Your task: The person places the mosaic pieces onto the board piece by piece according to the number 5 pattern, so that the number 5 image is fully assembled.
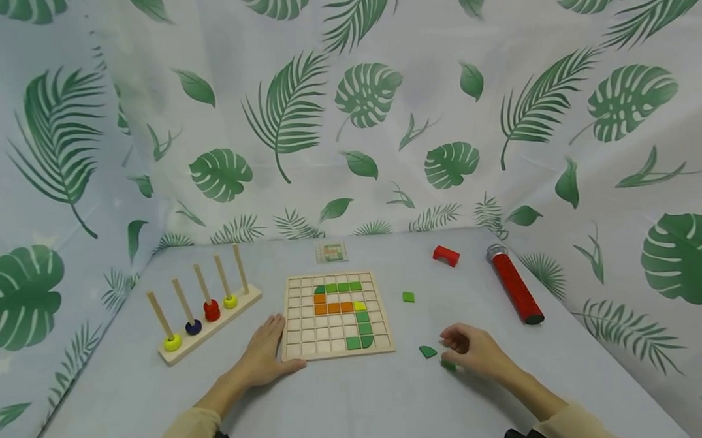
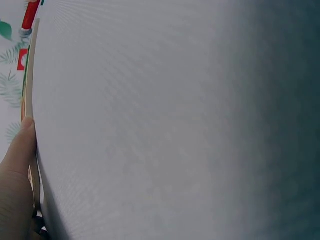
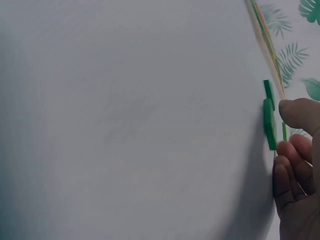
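A wooden grid board carries green, orange and yellow tiles set in its squares. My left hand rests at the board's lower left corner, fingers straight along the left side and thumb at the front edge. My right hand hovers low over the cloth, its fingers bent and its thumb apart from them. Just below the thumb lies a green tile, seen edge-on as a green tile in the right wrist view. A rounded green quarter tile lies left of that hand.
A green square tile lies right of the board. Behind the board is a small pattern card. A peg stand with colored rings stands left. A red arch block and red tube lie right.
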Action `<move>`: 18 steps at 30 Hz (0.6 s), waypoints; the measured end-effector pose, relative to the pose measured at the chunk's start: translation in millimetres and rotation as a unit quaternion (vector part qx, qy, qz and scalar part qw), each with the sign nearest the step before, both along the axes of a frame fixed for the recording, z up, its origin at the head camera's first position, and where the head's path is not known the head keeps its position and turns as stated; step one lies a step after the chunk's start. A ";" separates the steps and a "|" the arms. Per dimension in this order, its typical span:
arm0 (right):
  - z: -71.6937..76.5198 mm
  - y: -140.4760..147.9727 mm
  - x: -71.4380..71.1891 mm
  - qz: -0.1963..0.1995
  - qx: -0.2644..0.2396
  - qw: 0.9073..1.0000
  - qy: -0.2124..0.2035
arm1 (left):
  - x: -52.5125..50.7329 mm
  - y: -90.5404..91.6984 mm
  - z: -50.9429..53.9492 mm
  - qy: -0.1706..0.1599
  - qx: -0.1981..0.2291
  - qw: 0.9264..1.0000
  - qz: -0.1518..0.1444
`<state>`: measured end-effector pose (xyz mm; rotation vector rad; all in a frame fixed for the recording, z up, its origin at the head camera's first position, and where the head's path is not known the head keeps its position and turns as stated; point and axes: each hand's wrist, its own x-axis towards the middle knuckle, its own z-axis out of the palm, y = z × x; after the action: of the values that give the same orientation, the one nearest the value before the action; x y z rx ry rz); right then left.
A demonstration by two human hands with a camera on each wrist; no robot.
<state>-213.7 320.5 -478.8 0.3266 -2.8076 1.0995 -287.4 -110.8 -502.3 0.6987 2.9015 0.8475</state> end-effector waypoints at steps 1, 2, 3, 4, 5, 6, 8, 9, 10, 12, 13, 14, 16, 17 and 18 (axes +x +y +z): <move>-0.7 1.6 2.7 -0.001 0.003 1.000 0.001 | 0.3 -0.1 -0.1 0.001 0.000 1.000 0.000; -1.4 2.9 5.2 -0.003 0.008 1.000 0.002 | 0.3 -0.2 -0.1 0.001 0.000 1.000 0.001; -2.2 4.0 7.4 -0.004 0.014 1.000 0.002 | 0.3 -0.2 -0.2 0.002 0.000 1.000 0.001; -2.2 4.9 9.3 -0.006 0.018 1.000 0.001 | 0.1 0.0 0.4 0.002 0.000 1.000 0.001; -2.1 5.4 10.9 -0.010 0.021 1.000 -0.001 | 0.0 0.1 1.1 0.002 0.001 1.000 0.000; -2.1 5.5 12.2 -0.014 0.024 1.000 -0.003 | 0.0 0.3 1.8 0.002 0.002 1.000 0.000; -2.0 5.6 13.6 -0.017 0.035 0.999 -0.006 | -0.4 0.5 2.7 0.002 0.002 1.000 0.000; -2.1 5.6 13.9 -0.017 0.040 0.999 -0.007 | -0.5 0.5 2.9 0.002 0.003 1.000 0.000; -2.1 5.5 14.1 -0.016 0.041 0.999 -0.007 | -0.4 0.5 3.2 0.002 0.004 1.000 0.000; -2.6 5.3 14.0 -0.014 0.040 0.999 -0.006 | -0.4 0.5 3.2 0.001 0.005 1.000 0.000; -2.9 5.3 13.9 -0.012 0.038 0.999 -0.006 | -0.5 0.4 2.9 0.001 0.004 1.000 0.000; -3.5 5.6 13.7 -0.009 0.036 0.999 -0.005 | -0.4 0.4 2.6 -0.001 0.005 1.000 0.000; -4.7 5.9 13.6 -0.003 0.026 1.000 -0.002 | 0.0 0.2 2.0 -0.002 0.005 1.000 0.000; -5.4 6.1 13.7 -0.002 0.023 1.000 -0.001 | 0.1 0.1 1.6 -0.003 0.005 1.000 0.000; -6.3 6.5 13.6 -0.004 0.020 1.000 -0.002 | 0.4 0.1 1.4 -0.004 0.005 1.000 0.000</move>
<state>-200.1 327.0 -485.1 0.3156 -2.8355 1.0452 -287.0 -110.7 -500.9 0.6946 2.8915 0.8634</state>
